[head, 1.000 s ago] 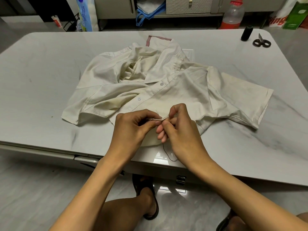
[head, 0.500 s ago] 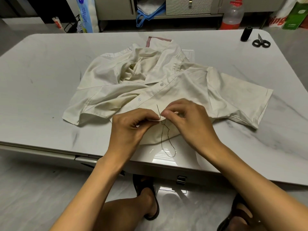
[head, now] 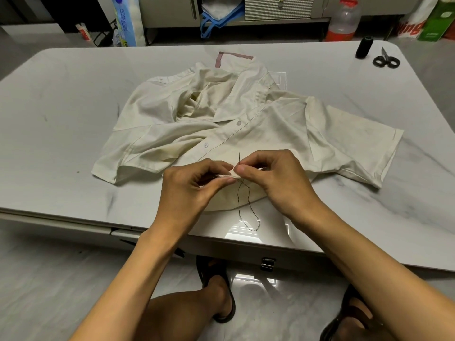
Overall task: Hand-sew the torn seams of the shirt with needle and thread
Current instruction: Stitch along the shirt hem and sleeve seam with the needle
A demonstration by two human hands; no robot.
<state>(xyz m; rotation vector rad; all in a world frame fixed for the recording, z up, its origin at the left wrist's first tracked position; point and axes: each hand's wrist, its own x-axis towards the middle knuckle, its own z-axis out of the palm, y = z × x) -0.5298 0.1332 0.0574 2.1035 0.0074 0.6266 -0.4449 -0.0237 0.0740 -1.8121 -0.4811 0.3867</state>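
A crumpled cream shirt (head: pixel 246 124) lies spread on the white marble table (head: pixel 61 119). My left hand (head: pixel 192 188) pinches a folded edge of the shirt's hem near the table's front. My right hand (head: pixel 278 178) meets it from the right and pinches the needle (head: pixel 239 159), whose tip sticks up above the fabric fold. A loop of dark thread (head: pixel 248 210) hangs down from the fold onto the hem and the tabletop.
A black thread spool (head: pixel 364 47) and black-handled scissors (head: pixel 385 60) sit at the table's far right corner. Beyond the table stand a plastic bottle (head: pixel 343 19), bags and a cabinet. My sandalled feet (head: pixel 219 291) are under the front edge.
My right hand turned from palm-down over the fold to the right side, and the needle now pokes up through the fabric. The thread loop below has come into view.
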